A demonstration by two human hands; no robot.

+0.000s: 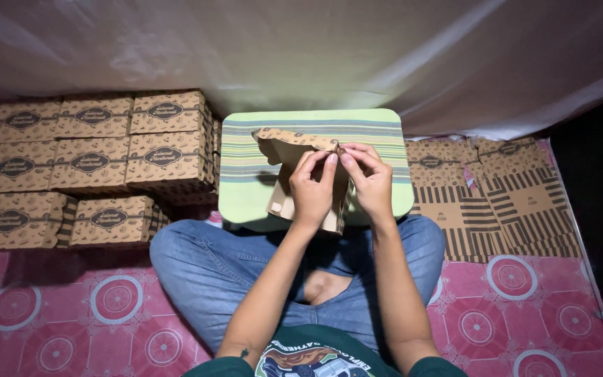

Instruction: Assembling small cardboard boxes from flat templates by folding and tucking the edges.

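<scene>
A half-folded brown cardboard box (284,150) with a printed pattern stands on a small green striped lap table (246,188) in front of me. My left hand (312,188) grips the box's near wall, fingers pinching its top edge. Beside it my right hand (370,180) pinches the same top edge, fingertips almost touching those of the left. The box's lower part is hidden behind my hands. I sit cross-legged in blue jeans with the table over my knees.
Several finished brown boxes (92,164) are stacked in rows at the left. A pile of flat, unfolded box blanks (497,199) lies at the right. A pink patterned mat (106,307) covers the floor; a white cloth (301,49) hangs behind.
</scene>
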